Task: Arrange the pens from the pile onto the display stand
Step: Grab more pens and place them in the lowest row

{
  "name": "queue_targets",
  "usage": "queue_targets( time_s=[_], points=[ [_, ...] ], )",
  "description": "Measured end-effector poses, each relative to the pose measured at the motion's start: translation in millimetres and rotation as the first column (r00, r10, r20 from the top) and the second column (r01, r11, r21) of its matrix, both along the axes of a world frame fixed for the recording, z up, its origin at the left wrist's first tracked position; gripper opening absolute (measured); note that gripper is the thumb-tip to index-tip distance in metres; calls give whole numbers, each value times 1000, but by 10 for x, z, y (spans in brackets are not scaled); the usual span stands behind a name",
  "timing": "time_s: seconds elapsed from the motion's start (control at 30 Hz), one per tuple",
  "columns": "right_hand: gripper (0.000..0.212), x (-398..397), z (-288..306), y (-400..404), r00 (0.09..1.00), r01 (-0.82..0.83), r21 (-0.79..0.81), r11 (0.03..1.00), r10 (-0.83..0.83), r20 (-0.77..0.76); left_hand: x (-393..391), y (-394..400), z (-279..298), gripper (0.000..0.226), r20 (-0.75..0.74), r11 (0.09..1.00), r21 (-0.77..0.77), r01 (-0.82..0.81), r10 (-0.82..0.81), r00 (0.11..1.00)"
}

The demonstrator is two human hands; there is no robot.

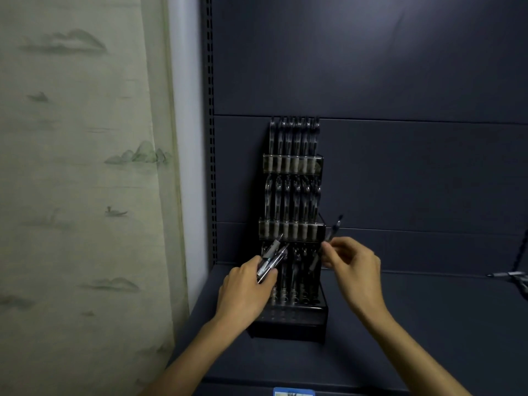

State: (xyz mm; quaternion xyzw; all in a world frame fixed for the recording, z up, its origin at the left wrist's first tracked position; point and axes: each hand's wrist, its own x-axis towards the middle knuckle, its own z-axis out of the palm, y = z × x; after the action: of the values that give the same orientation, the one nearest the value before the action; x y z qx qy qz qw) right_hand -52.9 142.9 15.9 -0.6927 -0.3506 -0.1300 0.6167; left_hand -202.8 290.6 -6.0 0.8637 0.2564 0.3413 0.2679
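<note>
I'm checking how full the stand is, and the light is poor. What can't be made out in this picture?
- Bottom tier of the display stand, head view: partly hidden behind both hands.
- How many pens the left hand grips: blurred, overlapping.
- Loose pens at right: cut off by the frame edge.
- Pen in the right hand: motion-blurred.

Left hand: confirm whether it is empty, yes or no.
No: the left hand grips a small bunch of pens in front of the display stand.
</note>
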Motion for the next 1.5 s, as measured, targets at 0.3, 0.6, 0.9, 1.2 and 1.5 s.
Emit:
queue_targets(
  time_s=[0.3,0.6,0.9,1.2,1.5],
  points=[
    [8,-22,-240,105,978,89,-209,974,-45,205,-31,7,-36,26,8,1000,2,-8,8,1000],
    [12,-42,-366,176,981,118,-404,907,-42,191,-41,35,-77,21,12,1000,-15,-8,8,1000],
    [13,-50,-405,167,983,121,-425,897,-48,179,-35,27,-127,22,-7,1000,-29,-6,6,1000],
    [14,-144,-354,67,985,128,-333,934,-79,156,-29,-20,-102,22,-11,1000,-19,16,-16,1000],
    [12,-480,-45,39,865,-432,-94,897,383,-324,32,-162,-12,27,-12,998,-21,56,-56,998]
  ],
)
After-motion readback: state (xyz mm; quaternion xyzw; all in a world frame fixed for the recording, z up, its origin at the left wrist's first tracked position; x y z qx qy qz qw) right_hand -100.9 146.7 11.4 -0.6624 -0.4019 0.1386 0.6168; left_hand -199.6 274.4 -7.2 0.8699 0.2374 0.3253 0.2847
